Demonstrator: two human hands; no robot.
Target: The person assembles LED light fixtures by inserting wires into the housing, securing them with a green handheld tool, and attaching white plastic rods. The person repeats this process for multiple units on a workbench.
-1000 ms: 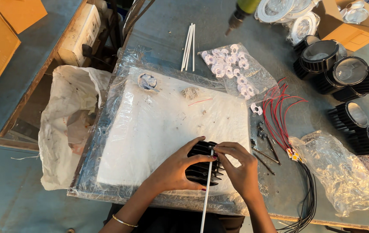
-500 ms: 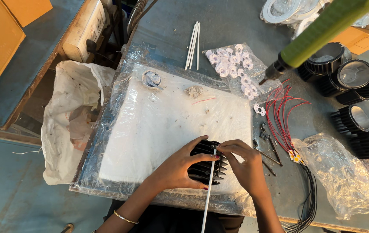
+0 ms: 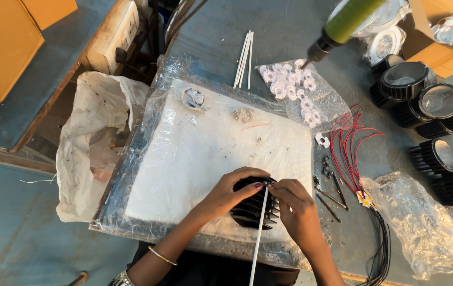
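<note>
Both hands grasp things at the near edge of the white pad: left hand clasps the black finned housing, right hand pinches the white tube.

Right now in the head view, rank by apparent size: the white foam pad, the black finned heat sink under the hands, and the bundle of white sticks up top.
1. White foam pad, by far the largest.
2. Black finned heat sink, partly hidden by the left hand and right hand.
3. Bundle of white sticks: about as long as the heat sink is wide, but far thinner.
</note>
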